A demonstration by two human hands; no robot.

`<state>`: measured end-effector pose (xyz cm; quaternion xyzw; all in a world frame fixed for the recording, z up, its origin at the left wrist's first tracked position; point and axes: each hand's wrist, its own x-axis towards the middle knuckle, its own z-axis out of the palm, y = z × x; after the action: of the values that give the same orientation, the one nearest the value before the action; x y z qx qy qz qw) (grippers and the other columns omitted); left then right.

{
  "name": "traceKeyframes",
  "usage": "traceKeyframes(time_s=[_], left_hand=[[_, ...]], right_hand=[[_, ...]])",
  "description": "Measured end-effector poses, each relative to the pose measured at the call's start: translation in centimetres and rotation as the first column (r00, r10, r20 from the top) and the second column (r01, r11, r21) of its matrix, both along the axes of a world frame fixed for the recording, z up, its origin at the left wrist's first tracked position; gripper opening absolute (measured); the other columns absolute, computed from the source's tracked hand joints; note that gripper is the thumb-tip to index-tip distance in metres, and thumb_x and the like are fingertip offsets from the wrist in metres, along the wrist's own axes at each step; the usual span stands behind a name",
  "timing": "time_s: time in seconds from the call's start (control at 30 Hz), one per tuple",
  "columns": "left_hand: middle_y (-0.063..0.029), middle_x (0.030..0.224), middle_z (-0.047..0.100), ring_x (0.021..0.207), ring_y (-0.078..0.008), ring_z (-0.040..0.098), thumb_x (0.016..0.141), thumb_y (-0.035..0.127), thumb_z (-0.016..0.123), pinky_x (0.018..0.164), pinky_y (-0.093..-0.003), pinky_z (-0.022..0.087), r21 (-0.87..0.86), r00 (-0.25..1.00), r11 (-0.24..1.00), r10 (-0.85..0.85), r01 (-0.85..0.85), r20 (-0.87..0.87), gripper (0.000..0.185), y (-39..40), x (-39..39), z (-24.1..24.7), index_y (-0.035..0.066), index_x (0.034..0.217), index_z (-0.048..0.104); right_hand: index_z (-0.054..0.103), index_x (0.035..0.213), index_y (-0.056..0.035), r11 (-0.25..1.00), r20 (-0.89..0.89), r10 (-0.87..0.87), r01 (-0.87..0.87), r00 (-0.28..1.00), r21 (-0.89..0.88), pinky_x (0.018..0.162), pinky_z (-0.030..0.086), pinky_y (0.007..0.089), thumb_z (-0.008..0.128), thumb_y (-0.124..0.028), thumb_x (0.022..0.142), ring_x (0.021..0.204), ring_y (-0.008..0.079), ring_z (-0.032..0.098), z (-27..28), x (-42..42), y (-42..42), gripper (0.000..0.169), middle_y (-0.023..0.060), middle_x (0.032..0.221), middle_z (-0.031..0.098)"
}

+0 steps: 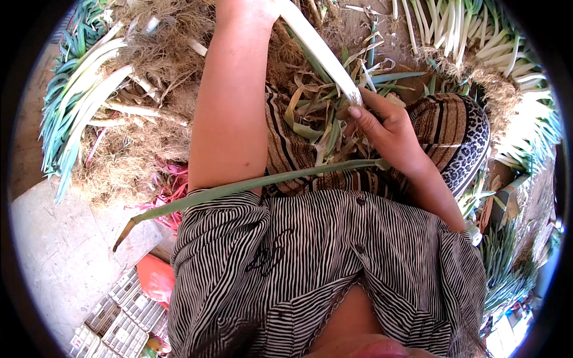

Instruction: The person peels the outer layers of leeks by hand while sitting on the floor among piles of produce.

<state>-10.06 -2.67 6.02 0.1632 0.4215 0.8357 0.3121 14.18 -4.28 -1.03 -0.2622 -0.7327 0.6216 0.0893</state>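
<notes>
My right hand (391, 129) pinches the lower end of a white leek stalk (320, 49) between thumb and fingers. The stalk slants up and left to the top edge, where its far end is cut off. Beside that end, only the wrist side of my left hand (248, 8) shows; its fingers lie beyond the picture. A long green leek leaf (250, 182) with a brown, bent tip lies across my left arm and the patterned cloth on my lap (291, 154). Stripped leaves and dry skins (331, 123) are heaped on the cloth below the stalk.
Leeks with tangled roots (130, 165) are piled at the left, near pink strips (172, 197). More leeks (510, 60) curve along the right, with green tops (506, 268) lower down. At lower left are a red plastic bag (156, 277) and pale plastic crates (123, 320).
</notes>
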Motion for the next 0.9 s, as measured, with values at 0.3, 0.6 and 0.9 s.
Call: traceKeyframes(time_s=[0.3,0.6,0.9], left_hand=[[0.0048,0.051,0.032,0.039,-0.0072,0.030,0.094,0.027,0.045,0.035,-0.0238,0.023,-0.141,0.991,0.985,0.082,-0.096,-0.104,0.030,0.7,2.5,0.9,0.011,0.069,0.040],[0.0053,0.049,0.031,0.036,-0.0073,0.029,0.093,0.028,0.048,0.033,-0.0237,0.022,-0.153,0.994,0.984,0.075,-0.087,-0.086,0.030,1.9,2.9,0.0,0.013,0.068,0.041],[0.0056,0.048,0.032,0.035,-0.0053,0.027,0.095,0.037,0.042,0.030,-0.0209,0.020,0.084,0.898,0.894,-0.439,0.440,-0.034,0.034,1.0,1.5,0.1,0.014,0.070,0.042]], right_hand=[[0.045,0.113,0.0066,0.921,0.066,-0.059,0.029,0.996,0.389,0.051,0.045,0.0370,0.047,-0.011,0.088,0.054,0.0264,0.057,-0.3,-0.4,-0.5,0.031,0.0187,0.064,0.055],[0.043,0.113,0.0047,0.833,0.099,-0.142,0.065,0.985,0.549,0.052,0.045,0.0434,0.047,-0.011,0.085,0.056,0.0362,0.056,-2.2,-0.4,-0.4,0.033,0.0220,0.063,0.056],[0.050,0.094,0.0028,0.983,0.110,-0.061,0.079,0.992,-0.166,0.060,0.052,0.0274,0.036,-0.016,0.095,0.066,0.0163,0.063,-1.3,0.2,0.1,0.024,0.0126,0.077,0.062]])
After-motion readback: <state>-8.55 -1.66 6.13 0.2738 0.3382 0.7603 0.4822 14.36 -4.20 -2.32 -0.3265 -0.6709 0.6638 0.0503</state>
